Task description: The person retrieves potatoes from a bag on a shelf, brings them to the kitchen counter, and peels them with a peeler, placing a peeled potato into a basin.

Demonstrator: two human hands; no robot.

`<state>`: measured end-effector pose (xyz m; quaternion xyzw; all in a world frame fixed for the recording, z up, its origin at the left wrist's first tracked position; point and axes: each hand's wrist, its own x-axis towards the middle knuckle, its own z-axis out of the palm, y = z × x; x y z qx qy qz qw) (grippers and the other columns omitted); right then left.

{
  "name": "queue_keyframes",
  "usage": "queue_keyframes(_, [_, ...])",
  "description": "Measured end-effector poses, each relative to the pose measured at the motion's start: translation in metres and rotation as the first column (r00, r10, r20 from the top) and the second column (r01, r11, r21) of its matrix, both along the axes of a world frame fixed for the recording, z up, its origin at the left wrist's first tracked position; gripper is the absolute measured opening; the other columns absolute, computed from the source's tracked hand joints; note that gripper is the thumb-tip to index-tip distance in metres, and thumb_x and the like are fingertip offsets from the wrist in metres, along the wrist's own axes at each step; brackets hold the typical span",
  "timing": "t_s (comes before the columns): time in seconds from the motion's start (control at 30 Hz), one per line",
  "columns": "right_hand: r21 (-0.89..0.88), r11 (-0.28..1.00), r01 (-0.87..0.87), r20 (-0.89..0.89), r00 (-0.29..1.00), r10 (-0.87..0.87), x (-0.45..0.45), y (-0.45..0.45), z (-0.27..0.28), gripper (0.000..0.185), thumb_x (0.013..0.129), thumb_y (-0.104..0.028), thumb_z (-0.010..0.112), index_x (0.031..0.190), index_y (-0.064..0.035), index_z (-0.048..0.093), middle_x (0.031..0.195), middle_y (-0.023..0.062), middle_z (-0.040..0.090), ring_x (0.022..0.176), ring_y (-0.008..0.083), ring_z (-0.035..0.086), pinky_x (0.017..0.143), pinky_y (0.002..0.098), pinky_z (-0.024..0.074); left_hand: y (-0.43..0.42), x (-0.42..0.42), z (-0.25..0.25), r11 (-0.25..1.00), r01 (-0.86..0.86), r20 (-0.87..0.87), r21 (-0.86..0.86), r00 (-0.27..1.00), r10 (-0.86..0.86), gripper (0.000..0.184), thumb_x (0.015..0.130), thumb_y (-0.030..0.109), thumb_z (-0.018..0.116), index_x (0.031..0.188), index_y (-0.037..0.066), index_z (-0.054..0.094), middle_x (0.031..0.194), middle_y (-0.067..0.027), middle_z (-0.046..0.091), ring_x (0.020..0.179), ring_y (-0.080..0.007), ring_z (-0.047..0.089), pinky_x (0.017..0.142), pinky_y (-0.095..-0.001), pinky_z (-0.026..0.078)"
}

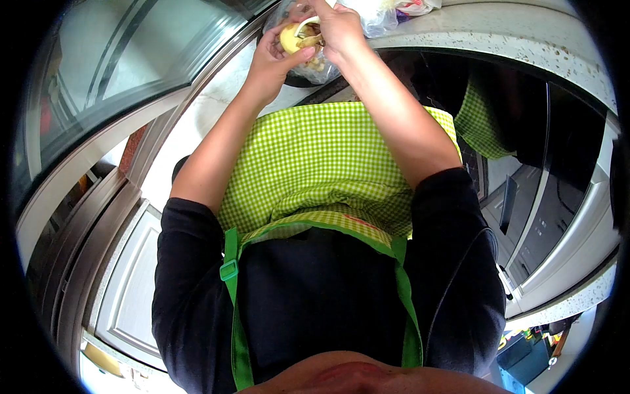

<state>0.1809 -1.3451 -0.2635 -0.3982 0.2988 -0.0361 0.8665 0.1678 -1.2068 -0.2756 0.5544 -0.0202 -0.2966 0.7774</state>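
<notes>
At the top of the head view, my left hand (272, 58) is closed around a yellow, partly peeled potato (289, 39). My right hand (342, 31) grips a white peeler (306, 25) against the potato's right side, and its handle is mostly hidden by my fingers. A strip of brownish peel (311, 41) hangs by the blade. Just beneath both hands is a clear plastic bag (323, 73) lining a dark round container, with pale peelings inside.
A pale speckled counter (472, 29) curves along the top right, with white and coloured plastic bags (387, 14) on it. A glossy black panel (525, 98) lies to the right. A sliding glass door (138, 59) stands at the left, above a white cabinet door (131, 289).
</notes>
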Motion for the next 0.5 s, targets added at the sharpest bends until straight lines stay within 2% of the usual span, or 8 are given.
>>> queue_keyframes(0.13, [0.008, 1.000, 0.025, -0.039, 0.999, -0.025, 0.002, -0.005, 0.001, 0.016, 0.085, -0.009, 0.058, 0.079, 0.0052, 0.056, 0.068, 0.0137, 0.061, 0.060, 0.0234, 0.064, 0.051, 0.0363, 0.0545, 0.000, -0.002, 0.006, 1.000, 0.012, 0.048, 0.018, 0.999, -0.013, 0.068, 0.072, 0.006, 0.079, 0.127, -0.001, 0.040, 0.117, -0.0120, 0.055, 0.107, -0.0177, 0.056, 0.093, -0.0299, 0.047])
queue_keyframes(0.2, [0.087, 0.995, 0.053, -0.089, 0.995, -0.046, 0.001, -0.013, 0.011, 0.021, 0.086, -0.013, 0.060, 0.083, 0.0070, 0.054, 0.072, 0.0148, 0.060, 0.060, 0.0245, 0.063, 0.051, 0.0365, 0.0541, 0.000, -0.004, 0.008, 0.999, 0.037, 0.068, 0.012, 0.997, -0.037, 0.067, 0.073, 0.004, 0.078, 0.128, -0.001, 0.040, 0.117, -0.0117, 0.056, 0.108, -0.0175, 0.056, 0.093, -0.0295, 0.047])
queue_keyframes(0.23, [0.087, 0.995, 0.055, -0.089, 0.995, -0.048, 0.005, -0.017, -0.003, 0.021, 0.086, -0.013, 0.060, 0.083, 0.0070, 0.054, 0.072, 0.0148, 0.060, 0.060, 0.0245, 0.063, 0.051, 0.0365, 0.0541, 0.000, -0.004, 0.012, 0.999, 0.039, 0.068, 0.012, 0.997, -0.039, 0.067, 0.073, 0.004, 0.078, 0.128, -0.001, 0.040, 0.117, -0.0117, 0.056, 0.108, -0.0175, 0.056, 0.093, -0.0295, 0.047])
queue_keyframes(0.3, [0.020, 0.976, 0.218, -0.192, 0.959, -0.210, 0.016, -0.024, -0.024, 0.025, 0.087, -0.015, 0.062, 0.087, 0.0082, 0.053, 0.079, 0.0167, 0.060, 0.060, 0.0253, 0.062, 0.050, 0.0363, 0.0540, -0.002, -0.006, 0.018, 0.993, 0.106, 0.155, -0.052, 0.983, -0.096, 0.067, 0.073, 0.004, 0.078, 0.128, -0.001, 0.040, 0.117, -0.0114, 0.055, 0.108, -0.0169, 0.055, 0.094, -0.0293, 0.047])
queue_keyframes(0.33, [-0.001, 0.979, 0.203, -0.236, 0.951, -0.198, 0.016, -0.029, -0.023, 0.027, 0.086, -0.015, 0.062, 0.092, 0.0091, 0.051, 0.086, 0.0179, 0.059, 0.060, 0.0243, 0.062, 0.051, 0.0357, 0.0541, -0.003, -0.007, 0.017, 0.993, 0.106, 0.155, -0.052, 0.983, -0.096, 0.067, 0.073, 0.004, 0.078, 0.128, -0.001, 0.040, 0.117, -0.0114, 0.055, 0.108, -0.0169, 0.055, 0.094, -0.0293, 0.047])
queue_keyframes(0.43, [-0.024, 0.976, 0.218, -0.128, 0.967, -0.219, 0.016, -0.030, -0.014, 0.028, 0.087, -0.016, 0.063, 0.095, 0.0084, 0.052, 0.084, 0.0161, 0.059, 0.060, 0.0224, 0.062, 0.051, 0.0346, 0.0536, -0.001, -0.006, 0.013, 0.993, 0.105, 0.086, -0.062, 0.991, -0.100, 0.068, 0.073, 0.006, 0.078, 0.128, -0.001, 0.040, 0.119, -0.0122, 0.054, 0.109, -0.0167, 0.054, 0.095, -0.0300, 0.046])
queue_keyframes(0.47, [-0.065, 0.982, 0.176, 0.000, 0.984, -0.176, 0.013, -0.029, -0.011, 0.028, 0.087, -0.022, 0.065, 0.090, 0.0054, 0.056, 0.078, 0.0130, 0.061, 0.058, 0.0193, 0.061, 0.051, 0.0317, 0.0522, 0.001, -0.004, 0.010, 0.996, 0.080, 0.044, -0.023, 0.996, -0.079, 0.069, 0.073, 0.007, 0.079, 0.128, -0.002, 0.039, 0.120, -0.0126, 0.053, 0.109, -0.0170, 0.054, 0.095, -0.0299, 0.045])
queue_keyframes(0.5, [-0.066, 0.983, 0.172, 0.001, 0.985, -0.173, 0.009, -0.026, 0.000, 0.028, 0.087, -0.022, 0.065, 0.090, 0.0054, 0.056, 0.078, 0.0130, 0.061, 0.058, 0.0193, 0.061, 0.051, 0.0317, 0.0522, 0.002, -0.002, 0.008, 0.998, 0.057, 0.003, 0.017, 0.998, -0.057, 0.070, 0.072, 0.009, 0.079, 0.128, -0.002, 0.039, 0.121, -0.0130, 0.052, 0.110, -0.0173, 0.053, 0.095, -0.0298, 0.045])
